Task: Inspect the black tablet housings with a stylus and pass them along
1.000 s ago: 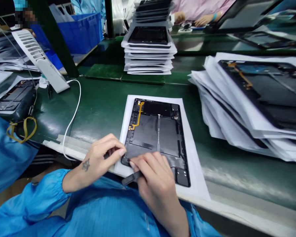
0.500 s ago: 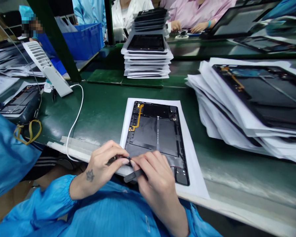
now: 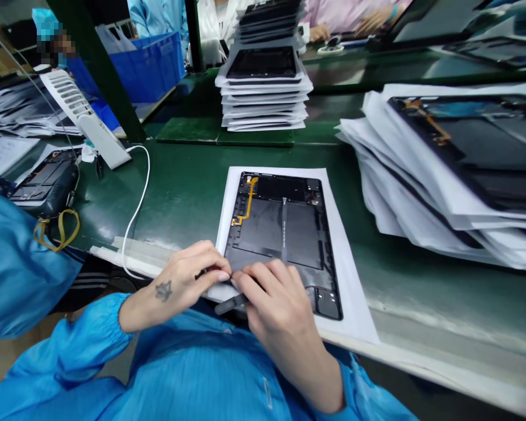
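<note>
Right hand (image 3: 274, 304) crept up tablet's (image 3: 263, 228) near edge; long axis forward, roughly.

A tablet casing (image 3: 280, 225) lies on a paper sheet (image 3: 355, 280) on the surface (image 3: 179, 204), with the left hand (image 3: 179, 278) and right hand (image 3: 276, 304) over its near edge. A stack of tablets in paper (image 3: 263, 88) stands behind it, and a larger pile (image 3: 442, 175) lies to its right. Another tablet (image 3: 46, 181) lies left, beyond a cable (image 3: 135, 216), and a plastic crate (image 3: 127, 70) sits behind the surface.
</note>
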